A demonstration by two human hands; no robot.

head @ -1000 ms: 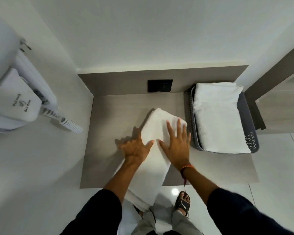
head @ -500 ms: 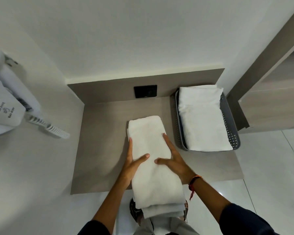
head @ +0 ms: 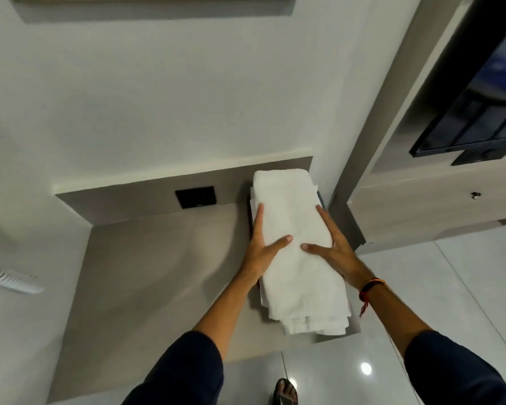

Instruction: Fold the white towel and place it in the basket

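A folded white towel (head: 295, 229) is held lengthwise between both hands at the right end of the grey counter (head: 164, 273), over the spot where the basket stood. My left hand (head: 262, 247) grips its left side, thumb on top. My right hand (head: 333, 247) grips its right side, thumb on top. The towel hides the basket almost fully; only a thin dark sliver (head: 320, 197) shows at its far right edge. Other white towel layers (head: 313, 324) peek out under the near end.
A black wall socket (head: 195, 196) sits on the counter's back panel. A wooden cabinet (head: 421, 206) with a dark screen (head: 479, 124) stands to the right. A white wall unit's vent (head: 12, 283) shows at far left. Glossy floor tiles and a sandalled foot (head: 287, 391) lie below.
Both hands lifted the folded towel from the counter's middle and carried it right, over the basket. The view also tilted up and shifted.
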